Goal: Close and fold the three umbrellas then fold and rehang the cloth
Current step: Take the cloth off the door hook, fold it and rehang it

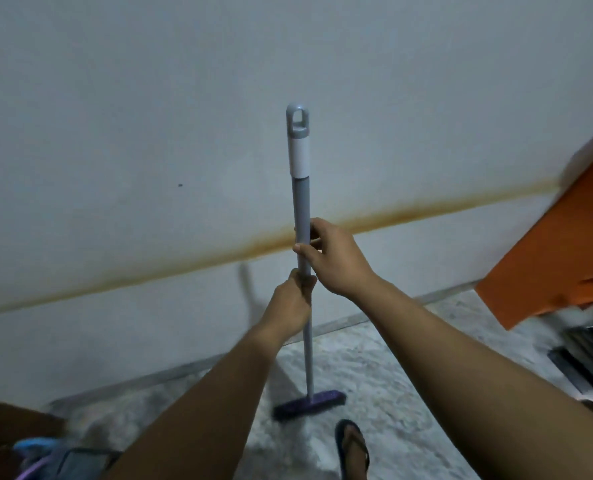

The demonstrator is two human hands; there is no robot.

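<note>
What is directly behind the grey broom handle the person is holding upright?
Behind the grey broom handle is a pale wall crossed by a brownish stain line. The left hand and right hand cover parts of it.

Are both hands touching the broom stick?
Touching. The head view shows the left hand wrapped around the stick lower down, and the right hand gripping it just above, fingers curled round it.

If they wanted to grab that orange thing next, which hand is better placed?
Probably the right hand: it grips higher on the broom handle, on the orange sheet's side. The left hand grips lower, farther away.
</note>
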